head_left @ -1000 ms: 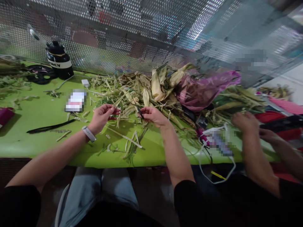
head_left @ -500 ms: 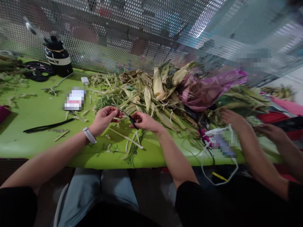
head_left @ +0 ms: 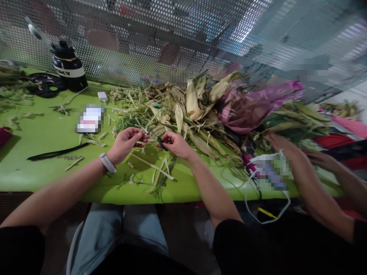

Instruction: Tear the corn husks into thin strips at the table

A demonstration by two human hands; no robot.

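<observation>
1. Nearest us, below the edge of the green table (head_left: 94, 187), lie jeans-clad legs (head_left: 140, 223); we take clock directions from the gap between our hands.
2. Between five and six o'clock, green sprigs (head_left: 157, 187) and pale strips (head_left: 165, 170) lie loose near that edge.
3. At four o'clock, a white cord (head_left: 247, 198) loops over the edge.
4. Our left hand (head_left: 126, 141), a white-banded watch (head_left: 107, 163) on its wrist, is pinched narrow around a small pale piece (head_left: 144, 132); we cannot make out its exact shape.
5. Our right hand (head_left: 175, 145) grips black-handled scissors (head_left: 162, 143), the slim blades pointing toward ten o'clock, at the left fingertips; we cannot tell whether they touch the pale piece.
6. At nine o'clock we see a black strap (head_left: 59, 152) on the table, and between nine and ten a phone (head_left: 90, 119), its screen blurred.
7. Around three o'clock, a co-worker's hands (head_left: 279, 143) reach in beside more leaves (head_left: 298, 120).
8. Just beyond our left hand sits a tangled green heap (head_left: 124, 123); at one o'clock spreads a large pile of dry corn husks (head_left: 179, 116).
9. Between two and three, a pink plastic bag (head_left: 246, 112) rests against that pile.
10. At ten o'clock stands a black bottle (head_left: 69, 67), before the perforated metal panel (head_left: 129, 42).
</observation>
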